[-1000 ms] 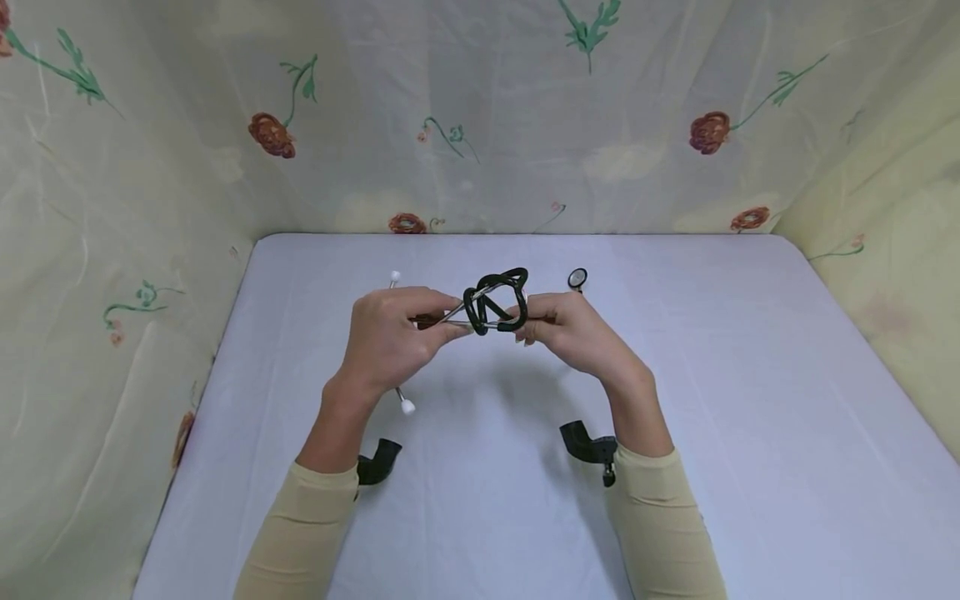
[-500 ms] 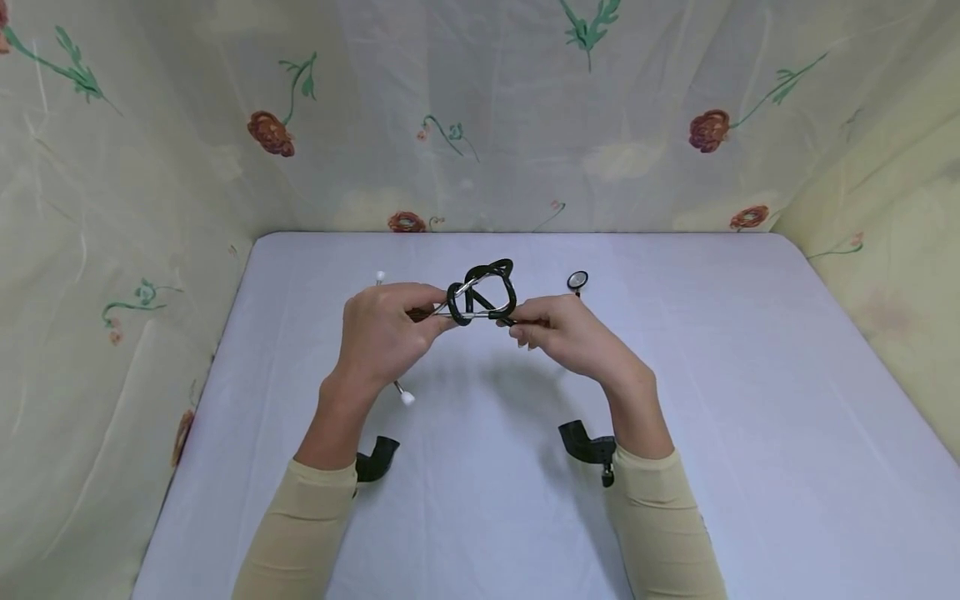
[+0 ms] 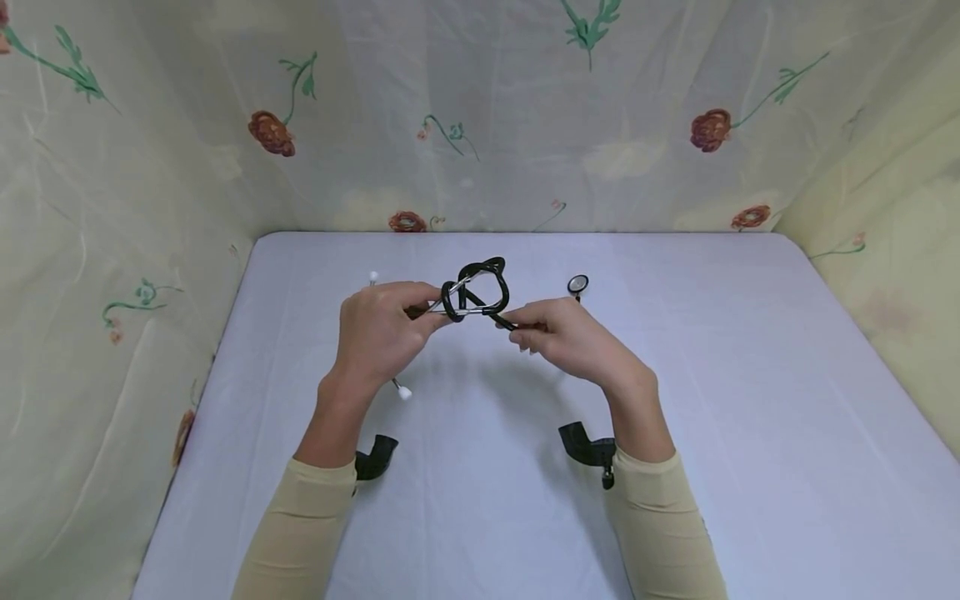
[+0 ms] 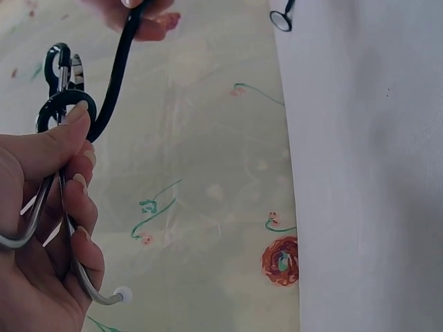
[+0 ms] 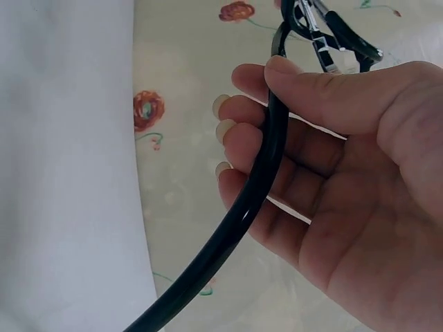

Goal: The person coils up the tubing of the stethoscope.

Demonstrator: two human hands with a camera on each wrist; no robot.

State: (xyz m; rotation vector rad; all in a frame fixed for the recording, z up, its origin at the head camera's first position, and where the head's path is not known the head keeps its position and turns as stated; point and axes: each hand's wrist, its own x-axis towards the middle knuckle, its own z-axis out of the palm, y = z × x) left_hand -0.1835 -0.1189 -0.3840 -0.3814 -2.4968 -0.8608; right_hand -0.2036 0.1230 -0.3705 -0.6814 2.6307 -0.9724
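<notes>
At mid-frame, head view | looped stethoscope (image 3: 506,296) held above table (image 3: 465,517) | ear tubes (image 4: 82,277) gripped by left hand (image 3: 378,325), tubing (image 5: 266,159) thumb-pinched by right hand (image 3: 558,329), seemingly for tension between them.

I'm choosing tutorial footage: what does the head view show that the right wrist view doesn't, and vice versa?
Only the head view: the round black-rimmed chest piece, round white ear tips and beige fabric sleeves.
Only the right wrist view: the palm side of the right hand, with the glossy black rubbery tube across its fingers.
Both: that hand pinching the tube, some silver metal tubing and flower-patterned cloth.
</notes>
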